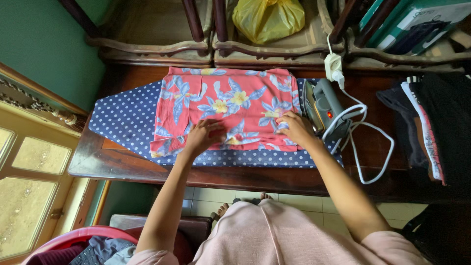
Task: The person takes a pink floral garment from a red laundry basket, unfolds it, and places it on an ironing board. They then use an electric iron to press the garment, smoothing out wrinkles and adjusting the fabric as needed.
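Note:
A red cloth with a blue and yellow flower print (230,98) lies spread on a navy ironing board with white dots (125,115). My left hand (203,135) presses flat on the cloth's near edge, fingers bent into the fabric. My right hand (294,127) grips the cloth's right near corner, close to a grey iron (321,105) standing on its heel at the board's right end. The iron's white cord (363,147) loops off to the right and up to a white plug (333,66).
The board rests on a dark wooden table (122,167). A stack of folded dark clothes (431,122) sits at the right. Wooden chairs with a yellow plastic bag (267,17) stand behind. A pink basket of clothes (83,245) is at lower left.

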